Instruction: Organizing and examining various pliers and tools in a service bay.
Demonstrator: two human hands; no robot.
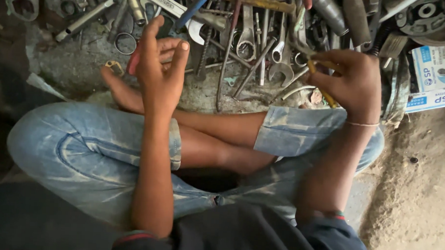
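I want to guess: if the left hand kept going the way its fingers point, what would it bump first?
Probably the pile of spanners and rods on the ground beyond the left hand, though depth is hard to judge.

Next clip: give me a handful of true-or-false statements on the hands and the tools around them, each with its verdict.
1. The right hand grips a yellow-handled tool. True.
2. The left hand rests flat on the ground. False: it is raised, fingers loosely spread.
3. Spanners lie in a heap ahead of the legs. True.
4. The person wears gloves. False: both hands are bare.
5. A thin band circles the right wrist. True.
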